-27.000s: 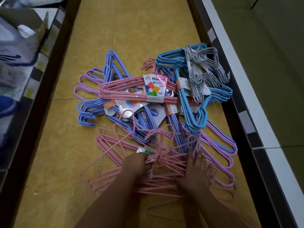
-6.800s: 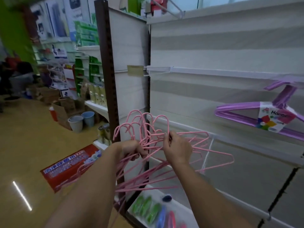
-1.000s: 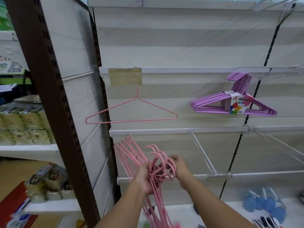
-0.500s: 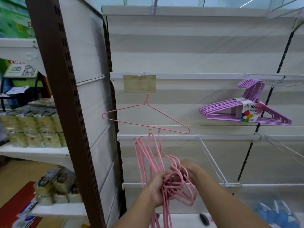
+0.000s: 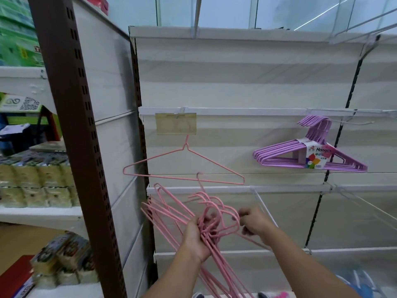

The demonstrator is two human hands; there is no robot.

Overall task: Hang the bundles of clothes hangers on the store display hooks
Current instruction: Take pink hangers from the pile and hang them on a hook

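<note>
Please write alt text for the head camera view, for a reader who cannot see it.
A left hand grips loose pink hangers while the right hand pinches one hook. Above hang a single pink hanger and a labelled purple bundle.

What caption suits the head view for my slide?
Left hand grips loose pink wire hangers; right hand pinches one hook.

Both forearms bare, no sleeves visible.

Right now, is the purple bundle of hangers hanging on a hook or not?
Hanging. The purple bundle hangs in front of the shelf wall, its hook ends over a display hook, and no hand touches it.
</note>
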